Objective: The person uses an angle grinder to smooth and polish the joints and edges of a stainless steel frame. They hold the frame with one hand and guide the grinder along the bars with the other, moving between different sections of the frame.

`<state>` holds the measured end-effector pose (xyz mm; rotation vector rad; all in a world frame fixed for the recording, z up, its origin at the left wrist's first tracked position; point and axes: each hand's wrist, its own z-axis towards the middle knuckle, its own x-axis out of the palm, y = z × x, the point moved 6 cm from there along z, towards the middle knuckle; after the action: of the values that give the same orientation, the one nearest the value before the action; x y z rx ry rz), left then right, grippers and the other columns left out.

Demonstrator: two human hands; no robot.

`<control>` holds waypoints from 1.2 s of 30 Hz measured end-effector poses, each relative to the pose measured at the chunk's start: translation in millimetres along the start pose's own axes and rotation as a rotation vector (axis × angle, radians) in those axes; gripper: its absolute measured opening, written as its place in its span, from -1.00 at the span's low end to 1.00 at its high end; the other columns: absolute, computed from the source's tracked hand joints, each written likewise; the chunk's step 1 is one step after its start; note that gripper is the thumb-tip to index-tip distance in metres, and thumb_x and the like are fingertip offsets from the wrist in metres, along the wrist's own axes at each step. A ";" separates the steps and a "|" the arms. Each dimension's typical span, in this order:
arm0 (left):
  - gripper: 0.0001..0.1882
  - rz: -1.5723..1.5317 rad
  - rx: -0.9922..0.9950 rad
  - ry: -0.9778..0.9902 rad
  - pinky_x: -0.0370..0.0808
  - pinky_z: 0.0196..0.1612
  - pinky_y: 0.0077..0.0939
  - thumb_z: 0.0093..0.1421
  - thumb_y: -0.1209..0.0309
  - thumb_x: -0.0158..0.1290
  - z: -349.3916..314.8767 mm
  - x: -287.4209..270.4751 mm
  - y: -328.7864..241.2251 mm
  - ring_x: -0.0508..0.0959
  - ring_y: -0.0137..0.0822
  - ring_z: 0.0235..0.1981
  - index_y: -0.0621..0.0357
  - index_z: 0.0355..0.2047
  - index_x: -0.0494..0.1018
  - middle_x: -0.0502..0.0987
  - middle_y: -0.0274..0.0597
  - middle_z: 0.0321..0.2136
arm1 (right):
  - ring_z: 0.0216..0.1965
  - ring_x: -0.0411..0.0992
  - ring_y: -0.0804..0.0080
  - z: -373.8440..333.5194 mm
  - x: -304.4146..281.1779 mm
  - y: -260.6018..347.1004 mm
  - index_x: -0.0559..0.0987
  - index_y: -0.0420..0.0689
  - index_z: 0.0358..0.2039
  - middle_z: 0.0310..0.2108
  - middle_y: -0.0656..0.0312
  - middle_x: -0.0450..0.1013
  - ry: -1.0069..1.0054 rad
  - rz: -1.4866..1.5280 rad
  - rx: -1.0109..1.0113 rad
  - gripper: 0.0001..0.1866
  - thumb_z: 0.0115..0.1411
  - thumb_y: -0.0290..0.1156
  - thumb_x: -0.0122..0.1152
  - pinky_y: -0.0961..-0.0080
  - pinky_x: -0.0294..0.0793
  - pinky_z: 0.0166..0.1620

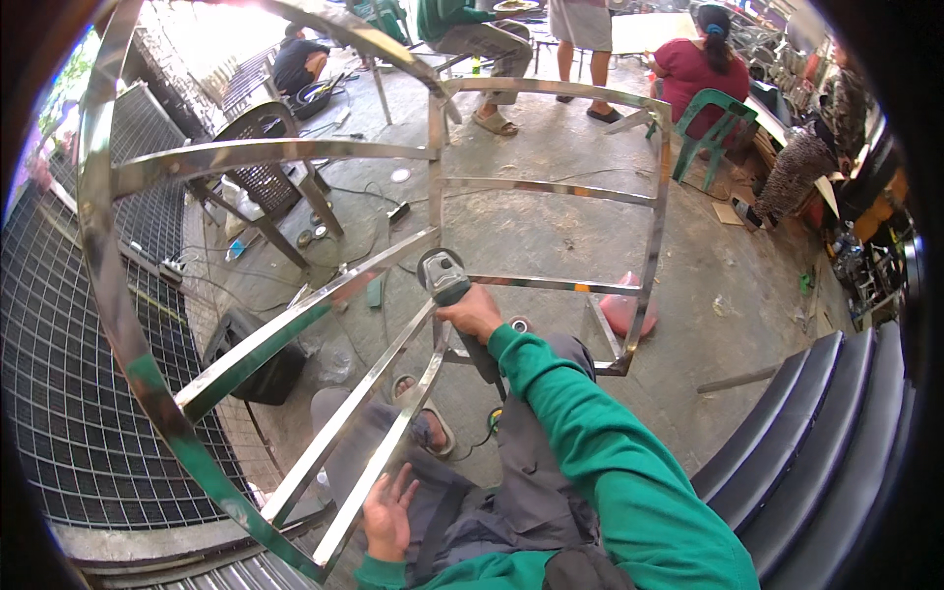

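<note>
A shiny metal chair frame (551, 283) of curved and straight bars stands before me, its rounded side to the left. My right hand (474, 315) is wrapped round the body of an angle grinder (444, 272). The grinder's head is up against or very near the frame's middle joint; whether its disc touches the metal I cannot tell. My left hand (388, 513), palm up with fingers apart, is beside the lowest slat (364, 482) and grips nothing. Both sleeves are green.
A brown plastic chair (258, 177) and a black box (258, 354) stand left, near wire mesh panels (98, 364). Cables (344, 192) trail over the floor. A red rounded object (625, 313) lies behind the frame. Black padded slats (816, 433) fill the lower right. Several people occupy the far side.
</note>
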<state>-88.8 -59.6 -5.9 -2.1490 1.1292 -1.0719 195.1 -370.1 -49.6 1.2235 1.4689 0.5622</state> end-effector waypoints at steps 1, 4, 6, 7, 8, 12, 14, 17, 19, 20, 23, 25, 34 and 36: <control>-0.55 -0.019 -0.009 0.008 0.47 0.29 -0.01 0.44 0.35 -0.03 -1.7 2.4 -1.1 0.44 0.02 0.36 0.22 0.28 0.27 0.39 -0.04 0.26 | -0.27 0.67 0.16 -0.7 -0.8 -1.6 0.74 -0.29 -0.24 -0.29 -0.03 0.69 0.003 -0.013 -0.007 -0.48 -0.16 -0.18 0.62 0.24 0.62 -0.15; -0.48 -0.086 -0.021 0.057 0.48 0.28 -0.03 0.45 0.34 -0.05 -10.6 14.4 -1.8 0.44 0.03 0.36 0.23 0.36 0.20 0.33 -0.03 0.35 | -0.30 0.66 0.18 -4.7 -1.9 -8.4 0.75 -0.31 -0.26 -0.33 -0.01 0.68 -0.015 -0.061 0.029 -0.49 -0.16 -0.18 0.62 0.25 0.61 -0.18; -0.41 -0.053 0.015 0.083 0.50 0.26 -0.04 0.45 0.34 -0.06 -21.0 24.1 -1.3 0.44 0.03 0.36 0.24 0.42 0.13 0.26 -0.03 0.42 | -0.32 0.65 0.19 -6.7 -3.2 -9.1 0.75 -0.31 -0.28 -0.34 -0.01 0.68 -0.018 -0.055 0.051 -0.49 -0.17 -0.17 0.62 0.25 0.60 -0.19; -0.38 0.009 0.049 0.093 0.51 0.26 -0.05 0.46 0.33 -0.06 -29.4 30.0 1.8 0.43 0.03 0.36 0.24 0.45 0.10 0.22 -0.04 0.46 | -0.33 0.64 0.19 -7.0 -4.9 -7.2 0.75 -0.32 -0.30 -0.34 0.00 0.67 -0.010 -0.028 0.047 -0.50 -0.16 -0.17 0.62 0.24 0.59 -0.21; -0.35 0.073 0.063 0.080 0.52 0.25 -0.05 0.46 0.33 -0.07 -35.6 34.7 4.6 0.43 0.03 0.36 0.24 0.48 0.07 0.18 -0.04 0.49 | -0.33 0.64 0.19 -7.9 -7.3 -5.1 0.75 -0.31 -0.30 -0.34 0.00 0.67 -0.009 -0.012 0.048 -0.50 -0.16 -0.16 0.62 0.24 0.59 -0.21; -0.43 0.213 -0.122 0.345 0.59 0.18 -0.11 0.42 0.49 -0.02 -41.8 72.7 26.6 0.56 0.01 0.24 0.30 0.41 0.22 0.41 0.15 0.34 | -0.31 0.64 0.20 -14.9 -18.2 4.7 0.75 -0.30 -0.31 -0.33 0.00 0.66 0.023 -0.005 0.060 -0.51 -0.16 -0.16 0.62 0.26 0.59 -0.19; -0.55 0.295 -0.108 0.351 0.59 0.15 -0.20 0.37 0.57 0.05 -26.2 86.7 35.2 0.64 -0.06 0.10 0.33 0.26 0.35 0.57 0.14 0.13 | -0.29 0.64 0.20 -22.6 -22.6 6.3 0.74 -0.31 -0.32 -0.32 0.01 0.66 0.057 -0.001 0.053 -0.51 -0.16 -0.17 0.62 0.28 0.60 -0.17; -0.56 0.469 0.002 0.387 0.58 0.14 -0.26 0.34 0.55 0.15 18.2 111.4 51.8 0.65 -0.13 0.06 0.34 0.20 0.36 0.59 0.11 0.07 | -0.32 0.61 0.28 -36.8 -24.5 2.5 0.71 -0.35 -0.35 -0.32 0.04 0.65 0.123 0.024 0.073 -0.52 -0.16 -0.20 0.61 0.31 0.58 -0.20; -0.48 0.563 0.162 0.404 0.57 0.14 -0.29 0.31 0.48 0.25 55.0 131.2 62.0 0.64 -0.13 0.06 0.36 0.21 0.34 0.59 0.11 0.07 | -0.31 0.63 0.21 -42.9 -28.6 4.5 0.70 -0.37 -0.33 -0.31 -0.03 0.66 0.127 0.045 0.028 -0.47 -0.19 -0.17 0.62 0.29 0.61 -0.22; -0.43 0.644 0.242 0.383 0.57 0.14 -0.29 0.29 0.43 0.30 72.3 139.2 65.9 0.63 -0.12 0.07 0.37 0.22 0.33 0.58 0.12 0.07 | -0.31 0.65 0.17 -46.8 -29.0 3.2 0.69 -0.39 -0.32 -0.30 -0.07 0.66 0.142 0.026 0.045 -0.44 -0.20 -0.15 0.62 0.28 0.62 -0.22; -0.34 0.598 0.212 0.365 0.58 0.12 -0.31 0.23 0.34 0.38 107.0 163.7 87.6 0.63 -0.13 0.06 0.38 0.21 0.33 0.58 0.11 0.06 | -0.40 0.57 0.34 -59.3 -33.8 -2.7 0.69 -0.39 -0.35 -0.37 0.10 0.63 0.203 0.180 0.115 -0.55 -0.12 -0.27 0.60 0.31 0.57 -0.30; -0.36 0.559 0.110 0.379 0.61 0.06 -0.33 0.20 0.35 0.39 124.5 182.8 97.6 0.66 -0.17 -0.01 0.36 0.18 0.36 0.61 0.06 0.00 | -0.41 0.56 0.35 -64.1 -35.9 -4.3 0.70 -0.38 -0.34 -0.36 0.11 0.63 0.202 0.211 0.144 -0.58 -0.11 -0.29 0.60 0.32 0.56 -0.30; -0.52 0.420 0.029 0.494 0.66 -0.31 -0.33 0.09 0.40 0.35 145.8 222.8 97.9 0.72 -0.28 -0.36 0.27 0.01 0.50 0.69 -0.11 -0.26 | -0.34 0.57 0.35 -52.8 -31.3 -4.7 0.67 -0.34 -0.22 -0.33 0.14 0.61 0.186 0.084 0.054 -0.54 -0.10 -0.35 0.63 0.31 0.58 -0.24; -0.52 0.412 0.082 0.468 0.66 -0.30 -0.33 0.04 0.39 0.38 149.9 222.1 88.1 0.73 -0.30 -0.34 0.27 -0.03 0.53 0.70 -0.12 -0.28 | -0.32 0.63 0.27 -50.6 -25.3 4.4 0.67 -0.34 -0.26 -0.33 0.06 0.64 0.185 0.088 -0.044 -0.55 -0.12 -0.34 0.63 0.31 0.60 -0.21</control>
<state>71.1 -285.2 -61.6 -1.5385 1.6147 -1.4229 147.4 -377.7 -20.0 1.2321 1.5535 0.7807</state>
